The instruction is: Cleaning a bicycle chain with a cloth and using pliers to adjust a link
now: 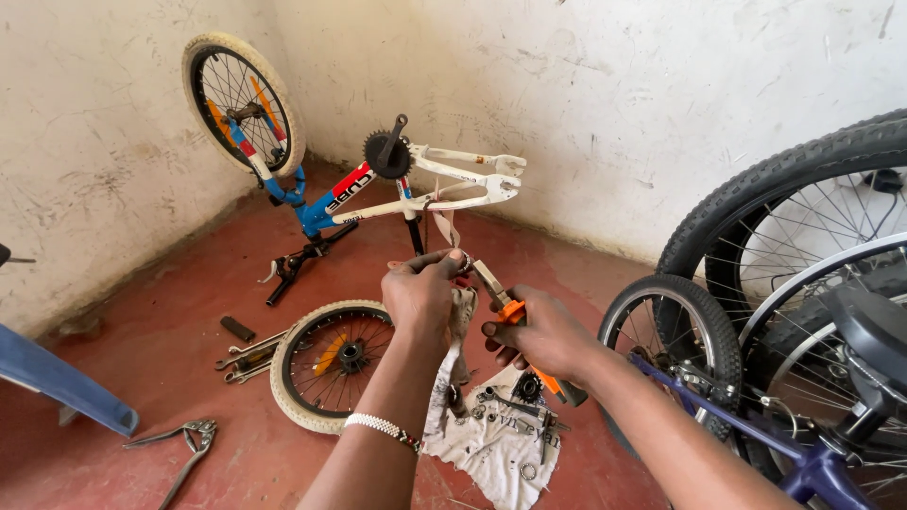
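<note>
My left hand point(421, 291) pinches a small metal part at its fingertips, along with a dirty white rag point(460, 312) that hangs down from it. My right hand point(540, 335) grips orange-handled pliers point(515, 316), whose jaws reach up to the small part. Under both hands a stained white cloth point(501, 439) lies on the red floor with several small metal bike parts on it. A loose small wheel point(331, 362) with a cream tyre lies flat just left of my left forearm.
A small bike frame point(378, 189) stands upside down near the wall corner, its front wheel point(243, 102) raised. Wrenches point(248, 356) and large pliers point(184, 444) lie on the floor at left. Other bikes' wheels point(680, 340) crowd the right side. A blue object point(57, 378) sits far left.
</note>
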